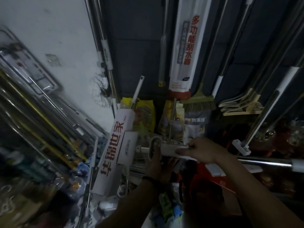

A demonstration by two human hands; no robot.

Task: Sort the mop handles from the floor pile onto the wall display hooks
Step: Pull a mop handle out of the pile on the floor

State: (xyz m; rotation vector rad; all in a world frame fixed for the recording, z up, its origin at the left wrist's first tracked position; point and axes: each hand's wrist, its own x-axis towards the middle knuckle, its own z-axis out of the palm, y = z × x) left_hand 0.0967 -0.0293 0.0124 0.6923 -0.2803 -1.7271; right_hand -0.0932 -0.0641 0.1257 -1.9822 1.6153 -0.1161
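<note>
多功能刮水 on hanging white package (pixel 185 51), leaning box (pixel 113 152) lettering unclear

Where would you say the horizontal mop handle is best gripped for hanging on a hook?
Grip the white sleeve of the mop handle from above, just behind its oval hanging loop: it lies level, and that leaves the loop free.

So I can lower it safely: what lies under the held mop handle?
Below the mop handle: a red object, a flat white piece. The left hand and right hand hide more.
</note>
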